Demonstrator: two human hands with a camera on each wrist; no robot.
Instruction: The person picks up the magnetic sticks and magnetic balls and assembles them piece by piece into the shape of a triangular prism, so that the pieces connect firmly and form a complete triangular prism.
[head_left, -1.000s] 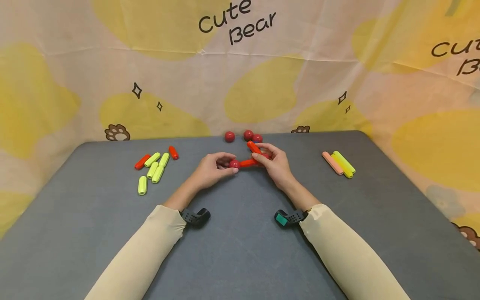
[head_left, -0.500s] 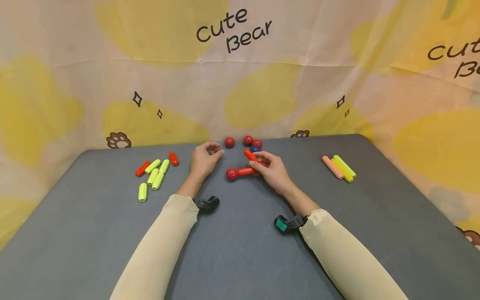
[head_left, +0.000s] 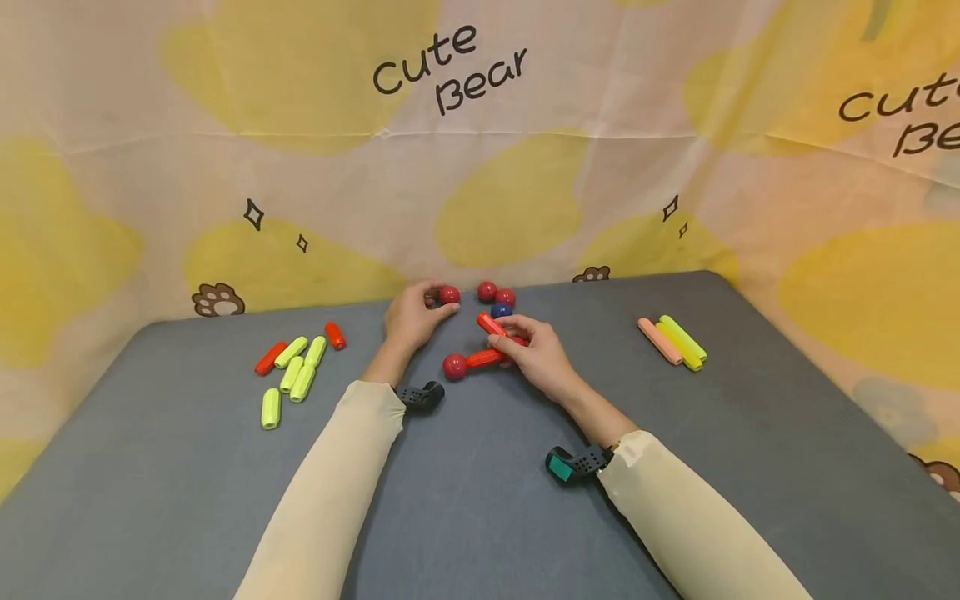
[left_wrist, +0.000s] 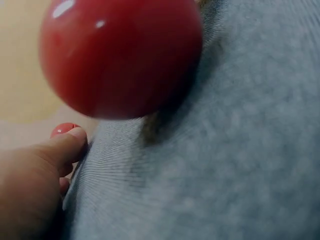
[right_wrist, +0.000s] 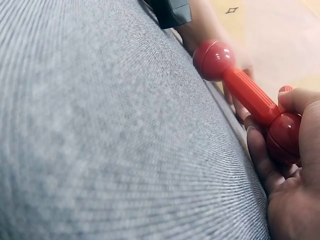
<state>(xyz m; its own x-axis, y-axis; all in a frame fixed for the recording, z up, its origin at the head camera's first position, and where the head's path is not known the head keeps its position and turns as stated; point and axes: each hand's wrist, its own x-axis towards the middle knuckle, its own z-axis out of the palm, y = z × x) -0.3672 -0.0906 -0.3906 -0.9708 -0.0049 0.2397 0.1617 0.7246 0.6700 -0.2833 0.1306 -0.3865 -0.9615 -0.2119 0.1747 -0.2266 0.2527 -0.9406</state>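
Observation:
At the far edge of the table, my left hand (head_left: pixel 411 318) pinches a red ball (head_left: pixel 449 295) between thumb and fingers; in the left wrist view the thumb lies against this ball (left_wrist: pixel 62 129). My right hand (head_left: pixel 546 357) grips a joined piece of red balls and orange-red rods. One rod (head_left: pixel 484 358) of it ends in a red ball (head_left: pixel 455 367) on the left, and another rod (head_left: pixel 491 324) points away toward the back. A second ball (right_wrist: pixel 285 137) of the piece sits within the right fingers, partly hidden.
Two red balls (head_left: pixel 487 291) and a blue ball (head_left: pixel 502 311) lie close together at the back. On the left are several lime-green rods (head_left: pixel 303 383) with two orange-red rods (head_left: pixel 270 358). Pink, yellow and green rods (head_left: pixel 671 340) lie side by side on the right. A patterned cloth hangs behind.
My left hand has let go of the joined piece's left ball and moved back to the loose red ball, which it now pinches. The right hand keeps holding the joined piece.

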